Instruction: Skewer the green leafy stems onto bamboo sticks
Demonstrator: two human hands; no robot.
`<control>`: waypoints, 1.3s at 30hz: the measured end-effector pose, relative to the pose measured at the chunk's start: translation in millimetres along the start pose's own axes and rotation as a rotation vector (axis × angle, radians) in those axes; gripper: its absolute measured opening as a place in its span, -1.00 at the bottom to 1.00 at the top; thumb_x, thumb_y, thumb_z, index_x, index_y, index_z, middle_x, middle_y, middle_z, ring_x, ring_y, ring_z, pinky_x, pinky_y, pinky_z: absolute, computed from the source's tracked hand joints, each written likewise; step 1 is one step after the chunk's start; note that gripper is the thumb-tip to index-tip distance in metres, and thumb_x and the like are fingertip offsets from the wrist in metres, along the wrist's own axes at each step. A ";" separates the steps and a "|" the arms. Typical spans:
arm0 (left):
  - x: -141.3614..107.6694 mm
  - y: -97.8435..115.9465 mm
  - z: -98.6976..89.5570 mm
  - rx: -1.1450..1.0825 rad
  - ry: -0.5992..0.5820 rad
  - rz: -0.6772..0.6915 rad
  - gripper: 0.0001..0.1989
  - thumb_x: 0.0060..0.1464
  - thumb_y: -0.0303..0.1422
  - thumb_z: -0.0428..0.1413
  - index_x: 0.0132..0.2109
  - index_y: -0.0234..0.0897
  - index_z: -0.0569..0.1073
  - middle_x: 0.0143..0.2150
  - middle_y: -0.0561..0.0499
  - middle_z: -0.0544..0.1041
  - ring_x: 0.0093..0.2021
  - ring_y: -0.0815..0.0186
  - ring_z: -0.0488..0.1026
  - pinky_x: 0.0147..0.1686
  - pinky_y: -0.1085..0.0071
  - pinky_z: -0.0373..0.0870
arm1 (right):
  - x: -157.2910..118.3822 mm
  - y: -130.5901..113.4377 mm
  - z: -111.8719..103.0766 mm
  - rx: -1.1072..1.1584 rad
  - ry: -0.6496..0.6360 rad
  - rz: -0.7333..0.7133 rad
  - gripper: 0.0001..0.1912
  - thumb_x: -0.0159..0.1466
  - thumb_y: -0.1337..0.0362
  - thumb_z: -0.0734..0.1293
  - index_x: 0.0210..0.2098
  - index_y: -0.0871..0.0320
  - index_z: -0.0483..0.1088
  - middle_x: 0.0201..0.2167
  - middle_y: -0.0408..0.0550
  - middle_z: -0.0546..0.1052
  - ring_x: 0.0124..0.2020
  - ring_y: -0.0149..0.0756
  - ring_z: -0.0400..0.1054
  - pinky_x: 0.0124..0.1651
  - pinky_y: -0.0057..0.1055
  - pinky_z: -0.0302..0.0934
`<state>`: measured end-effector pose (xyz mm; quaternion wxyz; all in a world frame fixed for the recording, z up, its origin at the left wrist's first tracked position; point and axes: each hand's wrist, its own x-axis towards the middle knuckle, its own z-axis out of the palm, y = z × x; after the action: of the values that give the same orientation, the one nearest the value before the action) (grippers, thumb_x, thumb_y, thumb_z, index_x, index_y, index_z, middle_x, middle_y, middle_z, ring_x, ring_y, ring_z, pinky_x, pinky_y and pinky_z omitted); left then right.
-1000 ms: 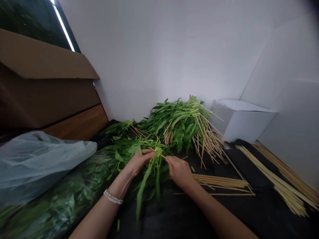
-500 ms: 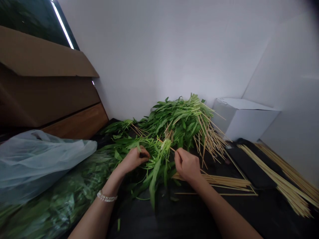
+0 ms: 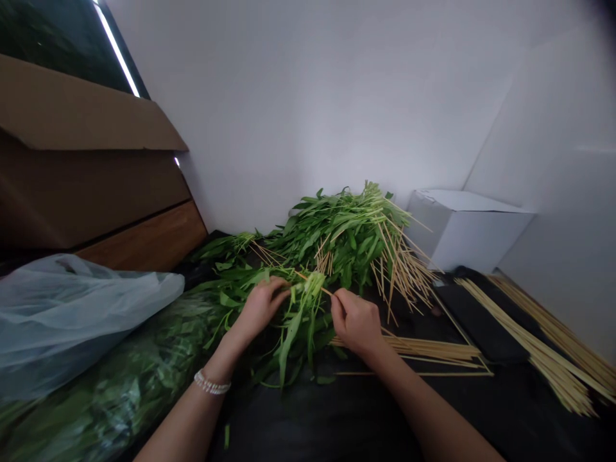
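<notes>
My right hand (image 3: 357, 321) is closed around the near end of a thin wooden skewer (image 3: 327, 292). Folded stems of a leafy green vegetable (image 3: 312, 282) are threaded on the skewer, their long leaves hanging toward me. Just left of them, my left hand (image 3: 262, 305) wears a beaded bracelet, its thumb and fingers pinched at a pale green stem beside the skewer's far end. Loose greens (image 3: 235, 279) lie behind and left of that hand. A large heap of skewered greens (image 3: 337, 224) rises beyond both hands, with many skewer ends (image 3: 407, 273) poking out to the right.
Loose skewers (image 3: 433, 348) lie right of my right hand, and more bundles (image 3: 543, 366) are farther right, beside a dark flat object (image 3: 481, 324). A white box (image 3: 471, 224) stands at the wall. On the left are bagged greens (image 3: 125, 372), a translucent plastic bag (image 3: 81, 314) and a cardboard box (image 3: 91, 179).
My left hand has moved slightly right and up, closer to the skewer's far end, its fingers now at a stem there. The right hand still holds the skewer. The view has shifted slightly.
</notes>
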<state>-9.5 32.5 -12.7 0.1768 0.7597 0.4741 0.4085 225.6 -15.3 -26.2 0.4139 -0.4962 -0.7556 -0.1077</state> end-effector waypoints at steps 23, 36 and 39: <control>1.8 11.7 2.3 -0.727 0.213 -0.454 -0.60 -0.29 -0.21 0.40 -0.23 -0.29 0.63 -0.29 -0.04 0.66 -0.33 0.30 0.54 -0.20 0.41 0.42 | -6.5 0.6 10.2 0.023 -0.029 -0.092 -0.68 0.41 0.28 0.09 -0.28 0.16 0.45 -0.48 -0.11 0.48 -0.47 -0.41 0.35 -0.37 -0.46 0.02; 1.1 15.6 6.1 -0.831 0.243 -0.514 -0.64 -0.33 -0.29 0.43 -0.28 -0.30 0.64 -0.33 -0.02 0.66 -0.37 0.32 0.54 -0.22 0.42 0.43 | -7.2 -0.3 11.8 -0.022 -0.079 -0.074 -0.68 0.41 0.27 0.09 -0.32 0.15 0.43 -0.49 -0.13 0.46 -0.48 -0.41 0.34 -0.39 -0.44 -0.02; 0.3 15.3 7.0 -0.838 0.227 -0.515 -0.65 -0.31 -0.28 0.42 -0.28 -0.28 0.64 -0.34 -0.02 0.66 -0.38 0.33 0.54 -0.24 0.43 0.44 | -6.9 -0.3 11.7 -0.026 -0.084 -0.068 -0.68 0.41 0.27 0.08 -0.31 0.14 0.43 -0.48 -0.13 0.47 -0.47 -0.41 0.34 -0.40 -0.44 -0.03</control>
<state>4.9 26.1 -6.7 0.5089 0.4325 0.4577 0.5869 220.5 -13.3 -38.6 0.3715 -0.4797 -0.7872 -0.1109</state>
